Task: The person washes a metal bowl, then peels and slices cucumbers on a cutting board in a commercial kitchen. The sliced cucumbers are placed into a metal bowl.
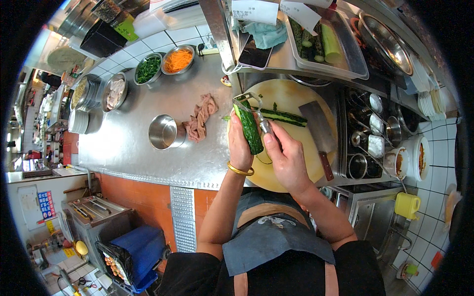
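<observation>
My left hand is wrapped around a thick piece of dark green cucumber, tilted with its far end up. In my right hand is the metal handle of a Y-shaped peeler, whose head lies across the cucumber's far end. Both hands are above a round, yellowish cutting board. Behind them on the board lie long dark green cucumber pieces with pale cut sides. To the right rests a cleaver with a wooden handle, its blade pointing away from me.
A pinkish cloth and a steel pot stand on the steel counter to the left. Farther back are bowls of shredded carrot and chopped greens. Overhead, a shelf holds a phone and a plastic tub. Seasoning containers sit right.
</observation>
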Demonstrator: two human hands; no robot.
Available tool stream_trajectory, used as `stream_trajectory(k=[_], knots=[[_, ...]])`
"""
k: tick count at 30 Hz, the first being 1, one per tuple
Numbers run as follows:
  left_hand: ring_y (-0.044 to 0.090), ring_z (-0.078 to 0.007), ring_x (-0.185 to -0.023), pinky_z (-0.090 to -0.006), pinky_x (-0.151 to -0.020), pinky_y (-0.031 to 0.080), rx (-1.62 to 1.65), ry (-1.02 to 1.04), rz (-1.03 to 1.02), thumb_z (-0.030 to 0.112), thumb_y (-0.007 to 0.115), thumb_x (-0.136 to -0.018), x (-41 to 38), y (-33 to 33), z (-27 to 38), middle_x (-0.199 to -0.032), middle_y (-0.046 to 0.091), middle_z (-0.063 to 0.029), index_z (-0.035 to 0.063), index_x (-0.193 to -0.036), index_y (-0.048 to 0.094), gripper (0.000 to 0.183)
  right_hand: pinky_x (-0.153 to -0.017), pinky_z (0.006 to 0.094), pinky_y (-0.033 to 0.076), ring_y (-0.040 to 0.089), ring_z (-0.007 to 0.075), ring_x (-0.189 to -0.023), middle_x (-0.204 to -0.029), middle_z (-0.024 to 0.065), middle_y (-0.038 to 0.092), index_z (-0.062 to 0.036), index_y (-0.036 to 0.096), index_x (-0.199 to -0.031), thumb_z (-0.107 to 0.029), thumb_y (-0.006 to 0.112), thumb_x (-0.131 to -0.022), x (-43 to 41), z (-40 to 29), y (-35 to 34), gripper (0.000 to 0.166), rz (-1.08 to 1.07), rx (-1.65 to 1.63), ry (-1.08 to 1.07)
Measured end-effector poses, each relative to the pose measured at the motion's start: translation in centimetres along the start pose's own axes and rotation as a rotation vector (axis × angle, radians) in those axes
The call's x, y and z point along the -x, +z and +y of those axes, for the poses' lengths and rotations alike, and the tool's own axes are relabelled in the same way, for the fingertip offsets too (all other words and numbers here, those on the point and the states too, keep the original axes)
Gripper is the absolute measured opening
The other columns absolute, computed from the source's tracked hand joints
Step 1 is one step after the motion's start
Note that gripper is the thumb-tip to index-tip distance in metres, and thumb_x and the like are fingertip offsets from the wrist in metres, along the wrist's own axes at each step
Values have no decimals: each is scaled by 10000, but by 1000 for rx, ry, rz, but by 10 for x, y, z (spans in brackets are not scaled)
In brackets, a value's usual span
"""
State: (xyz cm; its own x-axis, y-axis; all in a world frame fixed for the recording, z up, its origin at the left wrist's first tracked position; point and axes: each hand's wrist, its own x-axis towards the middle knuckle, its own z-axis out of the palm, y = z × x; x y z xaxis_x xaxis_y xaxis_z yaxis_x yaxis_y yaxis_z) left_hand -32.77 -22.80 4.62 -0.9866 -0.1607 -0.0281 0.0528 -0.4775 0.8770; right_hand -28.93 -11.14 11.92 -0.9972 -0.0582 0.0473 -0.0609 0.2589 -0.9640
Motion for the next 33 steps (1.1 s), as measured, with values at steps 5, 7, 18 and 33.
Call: stream_trajectory(k=[5, 7, 18, 33], knots=[[612, -121, -866, -277, -754, 506, 119, -40, -42, 437, 341, -1100, -2, -7, -7, -1015, 649, -58, 37, -1226, 567, 475, -673, 414, 497, 643, 395, -726, -839, 239, 636, 29, 570, -1255, -157, 538, -1013, 16, -2, -2, 307, -12, 68, 51], [606, -123, -855, -273, -745, 500, 147, -46, -38, 449, 354, -1095, -7, -9, -7, -1001, 649, -59, 35, -1221, 573, 486, -649, 418, 495, 646, 400, -708, -815, 240, 627, 31, 570, -1261, -147, 542, -1005, 24, 5, 0, 313, 9, 91, 18], [563, -121, -814, -266, -700, 478, 365, -83, 54, 526, 379, -1070, -43, -12, -2, -948, 612, -40, 34, -1237, 559, 550, -661, 414, 506, 681, 384, -756, -837, 228, 657, 46, 571, -1265, -162, 554, -999, 83, 54, -8, 338, -39, 177, 22], [561, -142, -807, -288, -703, 482, 230, -189, -103, 508, 342, -1082, -20, -13, -1, -967, 621, -68, 31, -1126, 572, 531, -568, 342, 432, 554, 184, -587, -696, 111, 564, 10, 588, -1177, -165, 561, -1009, 23, 19, -26, 244, 55, -19, 97]])
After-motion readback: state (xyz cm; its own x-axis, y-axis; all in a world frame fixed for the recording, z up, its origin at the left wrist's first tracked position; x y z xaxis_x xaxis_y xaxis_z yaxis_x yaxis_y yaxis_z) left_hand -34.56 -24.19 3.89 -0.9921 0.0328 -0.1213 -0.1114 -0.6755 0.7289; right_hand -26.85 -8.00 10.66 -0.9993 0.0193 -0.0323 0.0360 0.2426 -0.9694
